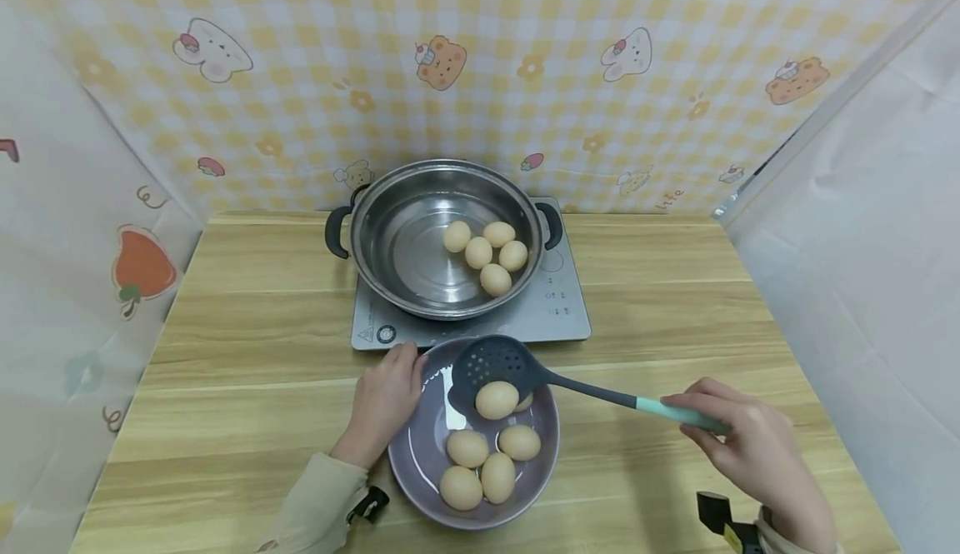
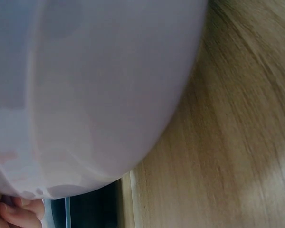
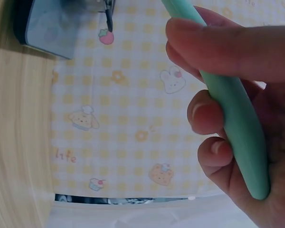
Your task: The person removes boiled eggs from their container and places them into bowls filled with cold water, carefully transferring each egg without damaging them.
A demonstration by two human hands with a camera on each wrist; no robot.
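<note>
Head view: what do you have under and around you?

You have a pale wood desk (image 1: 660,287), its streaky grain running from side to side. Behind it hangs a yellow-checked cloth (image 1: 487,112) printed with bears, rabbits, strawberries and flowers. White sheets (image 1: 862,229) flank you left and right, the left one showing a big strawberry.

Does your right wrist view catch that cloth too?

Yes, with the word "life" on it and a narrow dark gap where it meets the white sheet.

What stands on your desk?

Toward the back, near the cloth, you have a flat hot plate (image 1: 558,312) carrying a steel pot (image 1: 405,254) with two black handles. Just in front of the plate is your greyish purple bowl (image 1: 420,462).

And your eggs?

Five eggs (image 1: 478,252) lie in the pot's right half. Six more are in the bowl, one of them at the slotted spoon (image 1: 588,387); whether the spoon bears it, you can't tell from here.

How is each grip?

Your left hand (image 1: 384,404) holds the bowl's rim at its far left. Your right hand (image 1: 750,437) is wrapped around the spoon's mint-green handle, right of the bowl.
</note>
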